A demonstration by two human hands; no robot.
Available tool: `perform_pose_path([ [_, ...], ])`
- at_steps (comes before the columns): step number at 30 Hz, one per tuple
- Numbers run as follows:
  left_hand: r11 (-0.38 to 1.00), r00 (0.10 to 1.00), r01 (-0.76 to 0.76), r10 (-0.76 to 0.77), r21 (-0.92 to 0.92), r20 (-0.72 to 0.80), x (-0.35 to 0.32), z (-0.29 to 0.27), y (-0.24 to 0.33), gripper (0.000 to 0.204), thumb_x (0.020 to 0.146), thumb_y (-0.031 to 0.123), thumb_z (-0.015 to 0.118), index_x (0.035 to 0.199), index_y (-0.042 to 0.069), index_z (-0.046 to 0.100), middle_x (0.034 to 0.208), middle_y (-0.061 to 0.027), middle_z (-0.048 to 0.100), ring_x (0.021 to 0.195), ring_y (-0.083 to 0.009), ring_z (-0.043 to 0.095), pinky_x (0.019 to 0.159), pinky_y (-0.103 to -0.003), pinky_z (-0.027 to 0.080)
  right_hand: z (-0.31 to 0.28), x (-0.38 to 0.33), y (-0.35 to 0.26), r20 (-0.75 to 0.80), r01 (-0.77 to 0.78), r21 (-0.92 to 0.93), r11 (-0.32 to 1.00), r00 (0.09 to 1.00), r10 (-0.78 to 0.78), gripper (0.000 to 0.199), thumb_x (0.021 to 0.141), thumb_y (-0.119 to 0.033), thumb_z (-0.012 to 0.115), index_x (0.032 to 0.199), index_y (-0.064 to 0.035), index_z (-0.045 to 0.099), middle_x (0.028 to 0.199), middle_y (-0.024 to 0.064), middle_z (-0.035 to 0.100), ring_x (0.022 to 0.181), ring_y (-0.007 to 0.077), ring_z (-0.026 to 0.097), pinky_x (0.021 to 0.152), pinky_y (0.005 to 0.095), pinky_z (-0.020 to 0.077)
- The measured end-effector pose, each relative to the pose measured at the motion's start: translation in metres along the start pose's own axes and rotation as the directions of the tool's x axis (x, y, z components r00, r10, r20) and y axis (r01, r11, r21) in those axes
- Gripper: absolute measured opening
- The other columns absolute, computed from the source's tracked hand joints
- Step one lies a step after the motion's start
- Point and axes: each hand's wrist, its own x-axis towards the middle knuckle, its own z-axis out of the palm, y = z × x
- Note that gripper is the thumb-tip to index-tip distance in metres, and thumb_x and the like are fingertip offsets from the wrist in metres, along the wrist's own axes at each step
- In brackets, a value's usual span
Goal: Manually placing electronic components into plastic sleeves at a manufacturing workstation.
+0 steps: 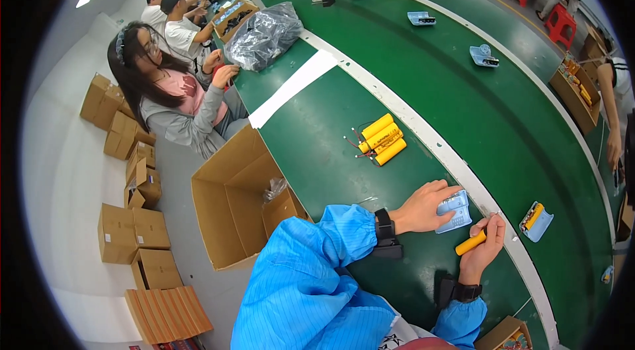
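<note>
My left hand (422, 207) grips a light blue plastic half-shell (454, 212) at the edge of the green table, its fingers over the far side of the shell. Just to the right, my right hand (485, 251) is closed around a yellow cylindrical battery (470, 243), which sticks out toward the left. Shell and battery are apart. Farther up the table lies a group of yellow batteries (381, 140) with thin wires at their left ends. The inside of the shell is too small to make out.
On the green conveyor belt (456, 92) lie several blue shells, one with a yellow battery (536, 221) near my right hand. A pale rail (423, 132) borders the belt. An open carton (228, 208) stands left of the table. A person (175, 89) sits beyond it beside a grey plastic bag (264, 36).
</note>
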Motion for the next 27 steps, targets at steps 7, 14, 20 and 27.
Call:
perform_pose_path([
  [7,0.999,0.999,-0.031,0.031,0.037,-0.007,0.003,0.004,-0.002,0.055,0.080,0.018,0.067,0.131,0.004,0.051,0.098,-0.0150,0.052,0.095,-0.0329,0.053,0.086,-0.040,0.045,-0.001,0.004,-0.002,-0.023,0.012,-0.010,1.000,1.000,-0.012,0.014,0.101,-0.017,0.050,0.102,-0.0039,0.055,0.075,0.0036,0.053,0.062,0.0104,0.046,0.057,0.0221,0.0380],
  [14,0.998,0.999,-0.047,0.048,0.041,-0.008,-0.002,-0.001,0.000,0.053,0.079,0.018,0.067,0.128,0.003,0.053,0.099,-0.0155,0.053,0.095,-0.0336,0.053,0.087,-0.042,0.044,0.006,0.000,-0.002,-0.019,0.007,0.026,1.000,1.000,-0.007,0.015,0.100,-0.018,0.051,0.100,-0.0033,0.056,0.075,0.0037,0.054,0.061,0.0097,0.047,0.057,0.0230,0.0384],
  [20,0.996,0.998,-0.056,0.056,0.063,-0.001,-0.005,0.000,-0.001,0.054,0.080,0.020,0.066,0.130,0.003,0.052,0.099,-0.0157,0.053,0.096,-0.0334,0.052,0.087,-0.041,0.043,0.002,-0.001,-0.002,-0.005,0.006,0.011,1.000,1.000,-0.006,0.015,0.100,-0.017,0.052,0.100,-0.0034,0.056,0.077,0.0039,0.055,0.062,0.0106,0.048,0.058,0.0240,0.0398],
  [27,0.967,0.979,-0.188,0.199,0.170,-0.049,-0.002,0.009,-0.006,0.053,0.083,0.024,0.066,0.126,-0.004,0.051,0.099,-0.0219,0.056,0.095,-0.0390,0.054,0.085,-0.044,0.045,-0.027,0.006,-0.012,0.104,-0.104,0.216,0.971,0.991,0.083,0.014,0.100,-0.018,0.051,0.105,-0.0054,0.055,0.085,0.0014,0.053,0.072,0.0113,0.047,0.065,0.0267,0.0407],
])
